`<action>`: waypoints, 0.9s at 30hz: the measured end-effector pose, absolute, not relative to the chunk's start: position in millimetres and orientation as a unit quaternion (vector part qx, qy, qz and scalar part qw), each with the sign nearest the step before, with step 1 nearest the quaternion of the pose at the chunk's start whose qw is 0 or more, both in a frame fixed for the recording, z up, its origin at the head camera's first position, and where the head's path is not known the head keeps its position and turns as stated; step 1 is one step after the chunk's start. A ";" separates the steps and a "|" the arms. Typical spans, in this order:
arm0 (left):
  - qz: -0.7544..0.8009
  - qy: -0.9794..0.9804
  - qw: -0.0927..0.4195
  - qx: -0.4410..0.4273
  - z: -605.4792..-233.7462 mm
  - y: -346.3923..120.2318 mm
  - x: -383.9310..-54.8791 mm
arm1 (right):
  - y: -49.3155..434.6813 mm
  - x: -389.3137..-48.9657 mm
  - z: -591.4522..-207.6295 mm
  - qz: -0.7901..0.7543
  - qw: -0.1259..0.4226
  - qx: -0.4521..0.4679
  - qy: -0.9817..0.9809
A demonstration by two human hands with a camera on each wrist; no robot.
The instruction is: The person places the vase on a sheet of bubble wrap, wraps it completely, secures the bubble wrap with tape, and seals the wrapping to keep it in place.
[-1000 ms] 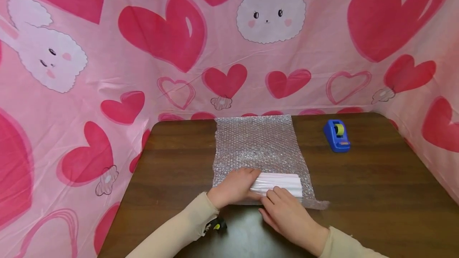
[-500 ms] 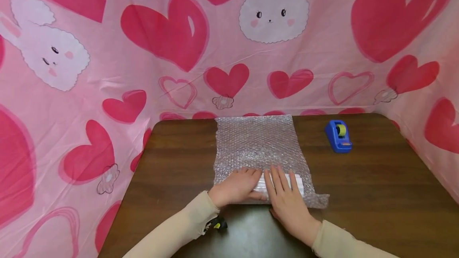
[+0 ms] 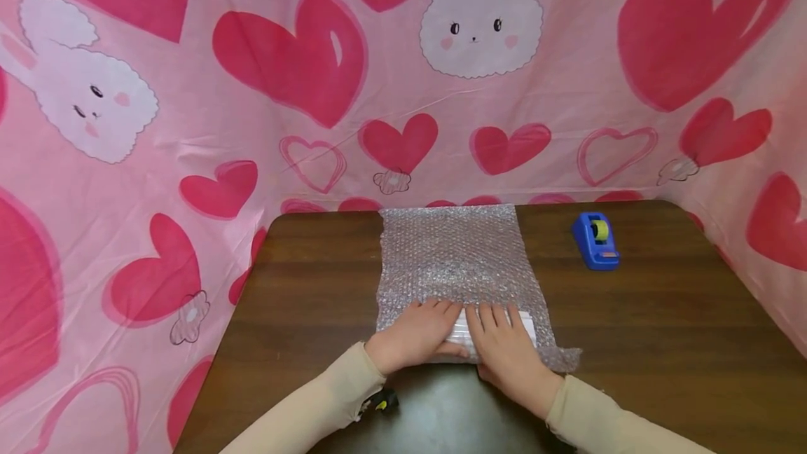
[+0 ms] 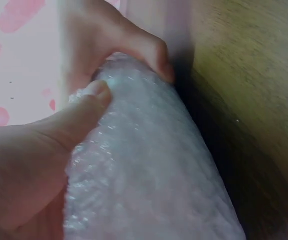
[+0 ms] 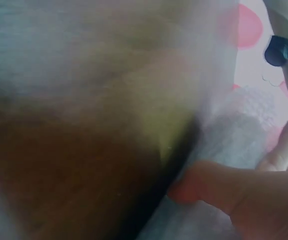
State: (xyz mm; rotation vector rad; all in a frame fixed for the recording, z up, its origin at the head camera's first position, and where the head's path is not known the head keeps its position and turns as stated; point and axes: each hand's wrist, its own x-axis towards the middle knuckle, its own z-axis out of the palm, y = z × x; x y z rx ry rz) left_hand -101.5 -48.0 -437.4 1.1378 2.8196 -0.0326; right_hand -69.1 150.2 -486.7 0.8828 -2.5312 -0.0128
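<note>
A sheet of bubble wrap (image 3: 454, 244) lies on the table, its near end folded over a white, ridged, roughly cylindrical thing (image 3: 461, 332) whose kind I cannot tell. My left hand (image 3: 416, 333) grips the left part of this bundle, fingers over the top and thumb on the near side. Beside it, my right hand (image 3: 507, 352) holds the right part with its fingers laid across the top. In the right wrist view its thumb (image 5: 209, 185) presses the wrapped near side. The left wrist view shows the bubble wrap (image 4: 144, 150) rounded between both hands.
A blue tape dispenser (image 3: 595, 242) with a yellow roll stands at the back right of the brown wooden table (image 3: 643, 328). Pink cloth with hearts and rabbits (image 3: 391, 76) hangs behind and at the sides. A black device (image 3: 386, 399) sits under the left wrist.
My right hand has shifted from the near edge of the bundle to lie over its top, fingers extending farther across. The left hand has stayed almost in place.
</note>
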 end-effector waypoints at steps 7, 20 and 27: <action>-0.004 0.931 -0.018 0.365 -437.9 -48.9 -96.9 | 151.9 -74.9 -477.6 -0.006 0.173 0.329 -0.929; -0.179 0.925 -0.226 0.249 -448.5 -20.8 -39.5 | 150.9 -86.1 -467.4 0.038 0.121 0.320 -0.939; -0.189 0.931 -0.174 0.258 -475.0 -21.1 -42.9 | 152.6 -89.4 -465.1 0.041 0.066 0.317 -0.945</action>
